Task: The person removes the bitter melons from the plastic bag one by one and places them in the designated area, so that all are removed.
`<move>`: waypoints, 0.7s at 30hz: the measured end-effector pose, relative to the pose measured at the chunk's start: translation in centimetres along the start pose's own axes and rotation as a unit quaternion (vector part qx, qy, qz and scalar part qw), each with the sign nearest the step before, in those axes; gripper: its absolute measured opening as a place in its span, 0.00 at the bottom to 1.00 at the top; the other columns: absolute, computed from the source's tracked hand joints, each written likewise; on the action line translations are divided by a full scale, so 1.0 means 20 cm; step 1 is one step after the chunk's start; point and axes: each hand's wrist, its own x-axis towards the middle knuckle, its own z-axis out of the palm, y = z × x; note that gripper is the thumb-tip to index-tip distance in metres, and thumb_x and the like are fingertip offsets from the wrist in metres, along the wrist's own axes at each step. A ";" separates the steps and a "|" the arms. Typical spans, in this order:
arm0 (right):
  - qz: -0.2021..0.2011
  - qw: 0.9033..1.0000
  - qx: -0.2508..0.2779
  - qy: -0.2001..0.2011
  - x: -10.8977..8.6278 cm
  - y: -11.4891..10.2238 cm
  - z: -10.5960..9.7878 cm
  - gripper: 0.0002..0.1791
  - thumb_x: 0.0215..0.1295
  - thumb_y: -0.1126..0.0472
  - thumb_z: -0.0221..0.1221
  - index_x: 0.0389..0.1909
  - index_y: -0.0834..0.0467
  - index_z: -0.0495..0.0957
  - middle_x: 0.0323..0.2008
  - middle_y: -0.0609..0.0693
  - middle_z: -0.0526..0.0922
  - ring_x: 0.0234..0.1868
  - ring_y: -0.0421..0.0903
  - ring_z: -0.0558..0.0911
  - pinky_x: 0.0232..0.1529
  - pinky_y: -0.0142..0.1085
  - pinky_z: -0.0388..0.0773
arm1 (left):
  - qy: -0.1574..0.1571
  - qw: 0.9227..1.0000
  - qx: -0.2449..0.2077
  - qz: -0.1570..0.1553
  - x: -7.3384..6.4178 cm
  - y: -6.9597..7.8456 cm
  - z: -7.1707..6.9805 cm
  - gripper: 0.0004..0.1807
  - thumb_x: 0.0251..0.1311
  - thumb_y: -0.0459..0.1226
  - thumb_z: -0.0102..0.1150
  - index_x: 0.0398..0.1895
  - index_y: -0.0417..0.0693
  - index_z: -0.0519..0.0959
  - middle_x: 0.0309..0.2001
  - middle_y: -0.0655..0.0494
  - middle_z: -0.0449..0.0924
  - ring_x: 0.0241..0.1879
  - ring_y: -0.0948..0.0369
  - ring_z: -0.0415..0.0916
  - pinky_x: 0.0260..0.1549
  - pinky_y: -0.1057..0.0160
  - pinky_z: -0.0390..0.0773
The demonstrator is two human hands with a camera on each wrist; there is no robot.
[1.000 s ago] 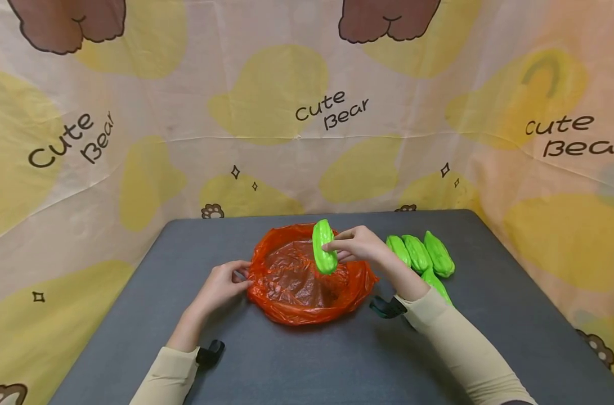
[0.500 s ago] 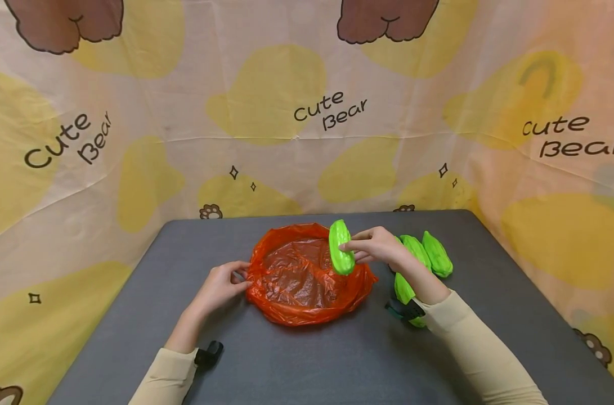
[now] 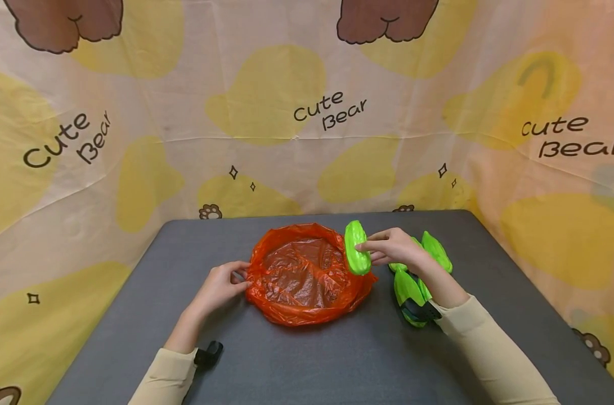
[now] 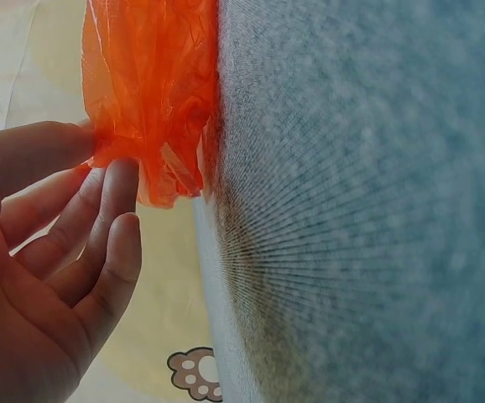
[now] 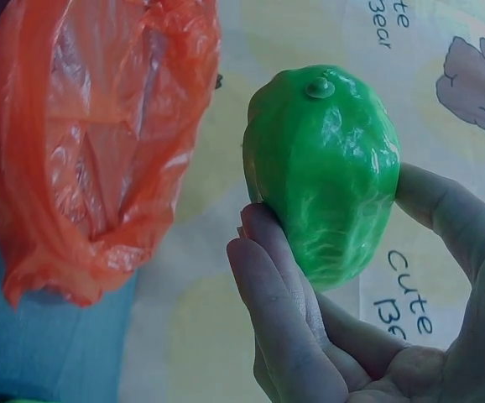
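An open red-orange plastic bag (image 3: 307, 315) lies spread on the table, its mouth facing up. At its left rim, my left hand (image 3: 224, 286) pinches the edge; in the left wrist view the thumb and fingers meet on the gathered plastic (image 4: 150, 92). My right hand (image 3: 395, 247) holds a bright green, ridged bitter melon (image 3: 357, 247) upright above the bag's right rim. The right wrist view shows the melon's (image 5: 322, 176) stubby end, with the thumb on one side and fingers on the other. Whether the melon touches the bag cannot be told.
Several more green bitter melons (image 3: 435, 251) lie to the right of the bag, partly hidden by my right forearm and its black wrist strap (image 3: 420, 309). A patterned cloth (image 3: 266, 169) hangs behind the dark grey table (image 3: 286, 360) and along its sides.
My right hand has moved to the right with the bitter melon, from over the bag's middle to its right rim. The left hand stays at the left rim.
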 end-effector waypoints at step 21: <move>0.022 1.000 0.002 0.018 -0.11 0.12 -0.19 0.47 0.57 0.44 0.63 0.66 0.73 0.59 0.58 0.67 0.74 0.42 0.45 0.84 0.49 0.41 0.79 | -0.005 1.000 -0.005 0.001 0.00 0.00 0.00 0.21 0.52 0.35 0.65 0.51 0.41 0.79 0.36 0.52 0.82 0.30 0.63 0.78 0.29 0.66 0.77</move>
